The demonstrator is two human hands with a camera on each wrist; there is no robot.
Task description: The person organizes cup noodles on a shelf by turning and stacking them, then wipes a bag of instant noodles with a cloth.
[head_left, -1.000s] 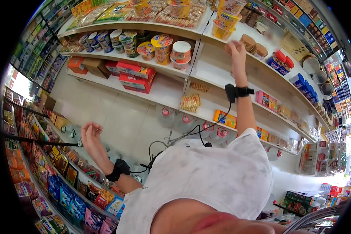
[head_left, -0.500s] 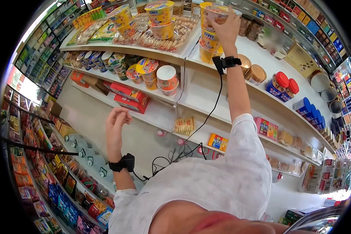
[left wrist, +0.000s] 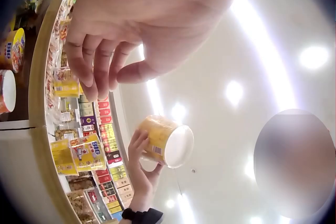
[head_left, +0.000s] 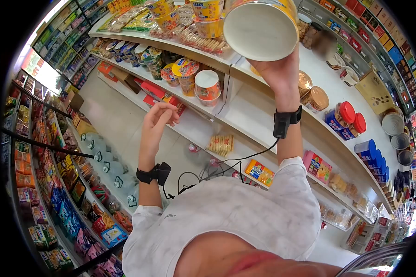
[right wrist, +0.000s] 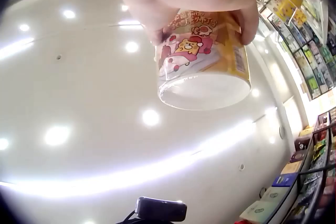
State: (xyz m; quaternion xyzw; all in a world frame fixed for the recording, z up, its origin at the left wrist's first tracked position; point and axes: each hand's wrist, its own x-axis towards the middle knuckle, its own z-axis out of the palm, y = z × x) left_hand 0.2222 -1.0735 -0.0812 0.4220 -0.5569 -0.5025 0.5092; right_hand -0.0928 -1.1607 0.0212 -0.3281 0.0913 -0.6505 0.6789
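My right hand (head_left: 284, 76) grips a yellow instant noodle tub (head_left: 261, 33), raised over the top shelf and tilted so its white bottom faces the head camera. In the right wrist view, a cartoon bear shows on the tub's pink and yellow side, with fingers on either side of it. My left hand (head_left: 158, 123) hangs in the air before the lower shelves, fingers loosely bent and holding nothing. Two stacked yellow tubs (left wrist: 79, 154) stand on the shelf beyond the raised tub in the left wrist view.
More yellow tubs (head_left: 209, 18) stand on bagged snacks on the top shelf. Brown-lidded jars (head_left: 317, 99) and red-lidded jars (head_left: 345, 114) line its front edge to the right. Large bottles (head_left: 110, 161) stand beside the left snack rack (head_left: 74, 184). A black cable (head_left: 245, 157) runs between my wrists.
My right hand reached up to the top of the tub stack, took the upper tub and brought it nearer, tilting it. My left hand rose and moved right, then stayed idle.
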